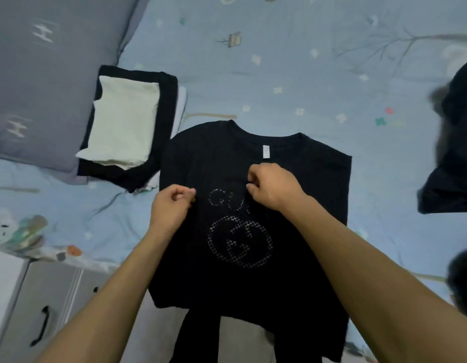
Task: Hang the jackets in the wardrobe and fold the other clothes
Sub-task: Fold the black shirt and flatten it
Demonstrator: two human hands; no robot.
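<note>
While the black T-shirt (253, 205) lay front-up on the bed (279, 74), collar at twelve o'clock and hem hanging off at six, both hands pinched its chest fabric: left hand (172, 205) at nine o'clock of the print, right hand (271, 187) slightly nearer the collar.

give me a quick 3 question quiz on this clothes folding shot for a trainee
1. True or false: the black t-shirt lies print side up on the bed sheet.
2. Which sits on top of the folded pile? A) a pale garment B) a red garment C) a hanger
3. Fill in: the left hand and right hand each have a grip on the ____.

Key: 1 true; 2 A; 3 t-shirt
</note>
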